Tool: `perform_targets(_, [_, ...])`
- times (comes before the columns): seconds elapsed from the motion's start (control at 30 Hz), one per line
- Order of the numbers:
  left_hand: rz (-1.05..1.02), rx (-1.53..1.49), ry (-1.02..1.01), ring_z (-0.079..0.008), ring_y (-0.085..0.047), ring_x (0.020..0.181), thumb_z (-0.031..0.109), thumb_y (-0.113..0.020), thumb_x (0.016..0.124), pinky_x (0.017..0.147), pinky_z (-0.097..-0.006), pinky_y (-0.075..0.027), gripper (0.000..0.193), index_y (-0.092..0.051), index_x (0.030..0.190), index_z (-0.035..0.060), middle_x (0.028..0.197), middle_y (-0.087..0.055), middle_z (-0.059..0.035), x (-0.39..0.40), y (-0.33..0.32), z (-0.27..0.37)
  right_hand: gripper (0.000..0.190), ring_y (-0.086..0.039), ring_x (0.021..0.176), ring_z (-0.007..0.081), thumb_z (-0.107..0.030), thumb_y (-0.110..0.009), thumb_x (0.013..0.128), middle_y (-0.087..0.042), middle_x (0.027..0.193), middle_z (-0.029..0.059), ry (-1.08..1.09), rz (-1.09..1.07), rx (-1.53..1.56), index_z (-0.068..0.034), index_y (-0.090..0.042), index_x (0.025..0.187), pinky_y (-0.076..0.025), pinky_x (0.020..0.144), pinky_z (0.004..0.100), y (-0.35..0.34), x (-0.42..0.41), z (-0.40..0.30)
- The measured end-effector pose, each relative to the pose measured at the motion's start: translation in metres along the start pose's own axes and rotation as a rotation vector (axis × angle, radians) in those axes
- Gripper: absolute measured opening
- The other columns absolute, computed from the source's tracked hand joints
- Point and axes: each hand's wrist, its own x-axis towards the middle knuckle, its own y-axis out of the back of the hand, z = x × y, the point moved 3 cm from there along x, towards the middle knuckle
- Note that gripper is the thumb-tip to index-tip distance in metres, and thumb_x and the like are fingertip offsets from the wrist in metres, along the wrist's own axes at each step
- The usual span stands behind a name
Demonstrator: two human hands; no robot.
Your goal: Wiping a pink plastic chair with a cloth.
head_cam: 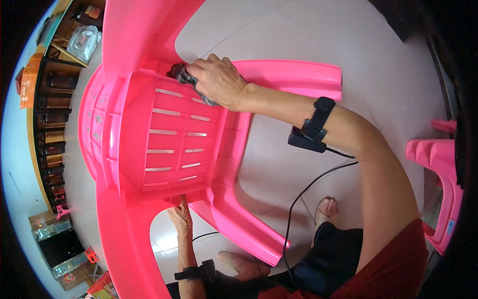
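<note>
A pink plastic chair (130,157) lies tipped over before me, the ribbed underside of its slotted seat facing me and its legs spread outward. My right hand (220,82) grips a dark patterned cloth (183,74), bunched against the seat's upper corner beside a leg. Lower down, my left hand (181,220) holds the seat's edge between two legs. One of its fingers lies against the pink plastic; the others are partly hidden.
Part of another pink plastic chair (437,157) stands at the right. A black cable (289,220) hangs from a device strapped to my right forearm. My feet (326,209) are on the tiled floor. Dark wooden furniture (56,116) lines the far left, with a television (61,244) below.
</note>
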Motion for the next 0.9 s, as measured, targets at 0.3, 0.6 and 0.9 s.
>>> perform_targets(0.3, [-0.021, -0.35, -0.034, -0.0368, -0.048, 0.098, 0.021, -0.05, 0.092, 0.085, -0.0448, -0.039, 0.037, -0.046, 0.117, -0.0048, 0.115, -0.048, -0.0258, -0.003, -0.006, -0.019, 0.03, -0.043, 0.098, 0.02, -0.025, -0.057, 0.07, -0.05, 0.089, 0.0032, 0.198, 0.421, -0.648, -0.009, -0.061, 0.095, -0.038, 0.077, 0.0368, 0.049, 0.033, -0.048])
perform_targets(0.6, [-0.016, -1.008, 0.096, -0.0252, -0.047, 0.112, 0.019, -0.046, 0.093, 0.1, -0.0375, -0.04, 0.043, -0.031, 0.131, 0.0051, 0.127, -0.041, -0.0143, 0.002, -0.033, -0.083, 0.041, -0.044, 0.098, 0.0138, -0.017, -0.057, 0.067, -0.041, 0.111, -0.0019, 0.233, 0.192, -0.754, -0.012, -0.054, 0.108, -0.035, 0.073, 0.0293, 0.039, 0.04, -0.034])
perform_targets(0.9, [-0.055, -0.592, -0.063, -0.0268, -0.048, 0.111, 0.018, -0.052, 0.091, 0.1, -0.0385, -0.039, 0.048, -0.03, 0.131, 0.0039, 0.127, -0.041, -0.0166, 0.004, -0.018, -0.044, 0.051, -0.042, 0.1, 0.0128, -0.02, -0.057, 0.075, -0.04, 0.12, -0.0144, 0.214, 0.036, -0.838, -0.025, -0.044, 0.124, -0.037, 0.073, 0.0284, 0.105, 0.016, -0.021])
